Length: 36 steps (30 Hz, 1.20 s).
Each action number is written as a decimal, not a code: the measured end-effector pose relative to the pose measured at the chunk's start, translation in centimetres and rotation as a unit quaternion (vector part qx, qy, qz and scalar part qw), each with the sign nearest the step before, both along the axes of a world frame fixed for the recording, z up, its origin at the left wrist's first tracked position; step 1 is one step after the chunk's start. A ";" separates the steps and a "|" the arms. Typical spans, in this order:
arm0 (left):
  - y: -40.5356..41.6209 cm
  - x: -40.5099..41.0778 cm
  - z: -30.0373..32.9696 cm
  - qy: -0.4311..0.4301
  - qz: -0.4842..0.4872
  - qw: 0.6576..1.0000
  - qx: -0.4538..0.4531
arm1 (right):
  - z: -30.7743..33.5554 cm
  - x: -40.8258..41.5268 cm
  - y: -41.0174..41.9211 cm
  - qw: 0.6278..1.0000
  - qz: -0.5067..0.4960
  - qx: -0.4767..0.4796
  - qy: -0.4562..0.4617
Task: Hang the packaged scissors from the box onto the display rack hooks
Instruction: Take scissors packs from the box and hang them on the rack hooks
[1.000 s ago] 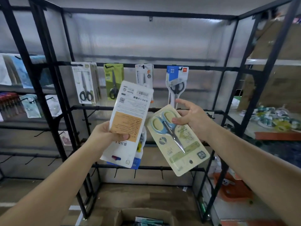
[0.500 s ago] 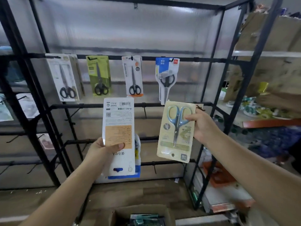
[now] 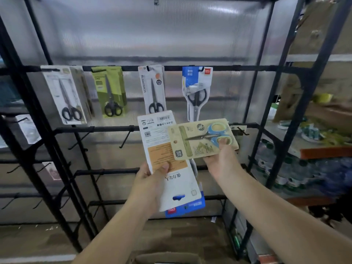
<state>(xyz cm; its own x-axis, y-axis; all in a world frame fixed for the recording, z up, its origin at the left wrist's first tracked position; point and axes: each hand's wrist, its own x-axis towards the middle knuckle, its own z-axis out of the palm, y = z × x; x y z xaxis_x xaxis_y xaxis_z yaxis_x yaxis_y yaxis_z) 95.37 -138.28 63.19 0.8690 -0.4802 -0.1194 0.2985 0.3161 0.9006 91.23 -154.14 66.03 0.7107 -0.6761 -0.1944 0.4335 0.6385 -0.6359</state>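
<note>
Here the right hand (image 3: 219, 161) grips the cream scissors pack (image 3: 202, 139) sideways; the left hand (image 3: 152, 180) holds stacked packs (image 3: 162, 149).

matt black metal rack (image 3: 190, 68), glossy plastic-fronted card scissors pack (image 3: 202, 139).

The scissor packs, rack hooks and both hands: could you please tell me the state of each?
Beige pack: held sideways in right hand, unhung.
White pack: back facing the camera, in left hand.
Blue pack: behind white pack, same hand.
Top-rail packs: four rows hanging.
Middle-rail hook: empty.
</note>
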 end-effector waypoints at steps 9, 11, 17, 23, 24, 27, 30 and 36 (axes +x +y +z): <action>-9.4 1.0 2.3 -0.033 0.061 0.998 0.012 | 0.2 -0.2 -10.5 0.989 0.082 -0.094 0.075; -11.0 1.7 2.5 -0.051 0.065 0.996 0.017 | 0.5 -0.4 -13.5 0.987 0.085 -0.109 0.087; -14.9 2.2 2.1 -0.119 0.006 0.992 0.043 | 2.4 -2.1 -21.0 0.788 0.115 -0.589 0.136; -18.3 2.0 1.3 -0.112 -0.039 0.992 0.046 | 2.3 -1.6 -24.9 0.474 0.233 -0.810 0.255; -18.8 2.2 1.3 -0.109 -0.033 0.992 0.045 | 2.2 -1.8 -25.3 0.509 0.227 -0.792 0.250; -20.7 2.6 1.8 -0.108 -0.019 0.993 0.033 | 1.4 -2.7 -26.6 0.579 0.170 -0.758 0.246; -22.3 2.4 2.3 -0.115 -0.023 0.993 0.003 | 0.5 -3.4 -28.0 0.629 0.066 -0.734 0.247; -22.8 2.1 2.5 -0.130 -0.029 0.991 0.006 | 1.7 -4.0 -29.9 0.745 -0.112 -0.639 0.156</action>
